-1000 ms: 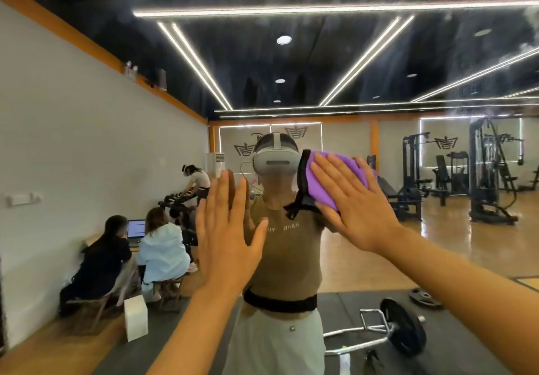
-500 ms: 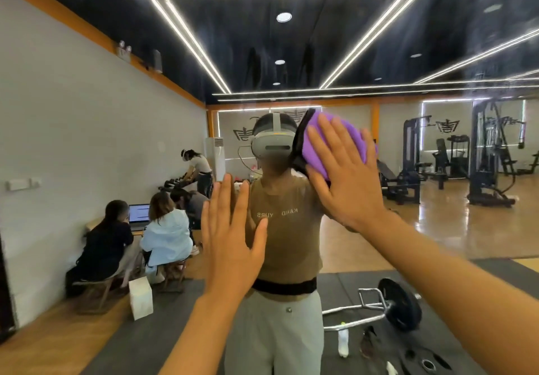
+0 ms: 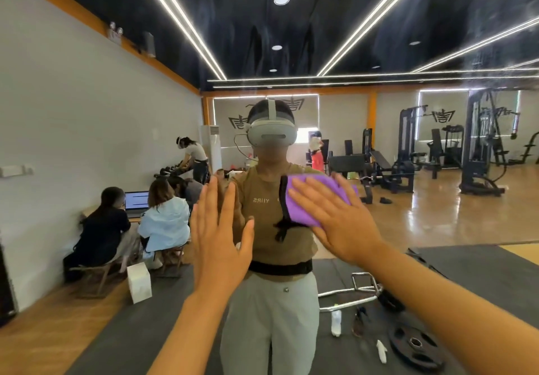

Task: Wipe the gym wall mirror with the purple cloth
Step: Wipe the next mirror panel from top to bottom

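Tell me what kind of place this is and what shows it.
A gym, seen reflected in a wall mirror. Cable weight machines stand at the far right, a weight plate and a curl bar lie on the dark floor mat, and a dumbbell rack lines the left wall.

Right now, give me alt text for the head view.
A right hand presses a purple cloth flat against a gym wall mirror, while the left hand rests open on the glass. The mirror reflects the person wiping, seated people and weight machines.
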